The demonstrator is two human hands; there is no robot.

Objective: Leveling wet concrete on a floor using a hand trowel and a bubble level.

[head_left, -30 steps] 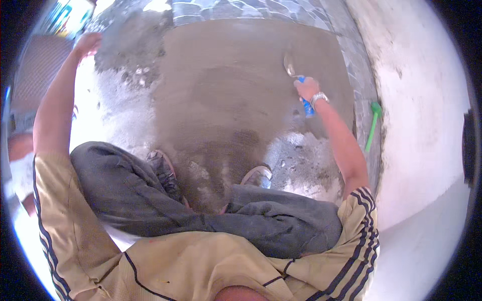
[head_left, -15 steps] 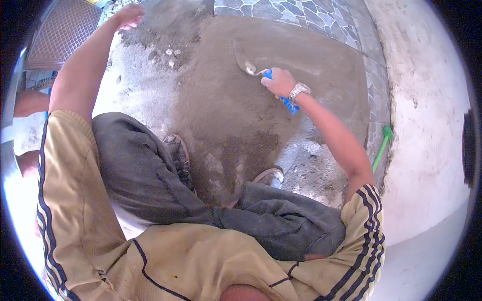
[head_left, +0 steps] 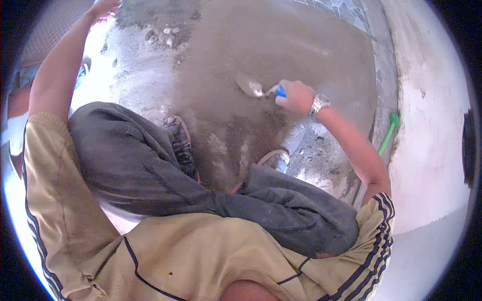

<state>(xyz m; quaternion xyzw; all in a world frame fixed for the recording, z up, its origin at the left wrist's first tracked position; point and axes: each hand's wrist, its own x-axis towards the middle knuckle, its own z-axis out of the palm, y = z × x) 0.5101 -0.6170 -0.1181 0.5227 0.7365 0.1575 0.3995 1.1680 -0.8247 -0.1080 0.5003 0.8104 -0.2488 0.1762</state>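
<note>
My right hand point(head_left: 297, 96), with a metal-band watch point(head_left: 320, 104) at the wrist, is wrapped round the blue handle of a trowel point(head_left: 249, 86). Its metal blade lies against a smooth layer of wet grey-brown mortar point(head_left: 281, 45), pointing left. At the upper left edge, my left hand point(head_left: 105, 8) is held out over rough ground, away from the mortar. Its fingers are blurred and partly cut off, so their grip is unclear.
Stone-patterned tiles point(head_left: 351, 15) border the mortar at the far right, beside a white wall point(head_left: 427, 100). A green-handled tool point(head_left: 388, 133) leans there. Small rubble point(head_left: 169, 36) lies left of the mortar. My shoes point(head_left: 178, 143) stand at its near edge. Another person's arm point(head_left: 19, 103) shows far left.
My right hand has drawn the trowel nearer and slightly right across the mortar. My left hand has shifted left, toward the picture's edge. The whole view has shifted a little.
</note>
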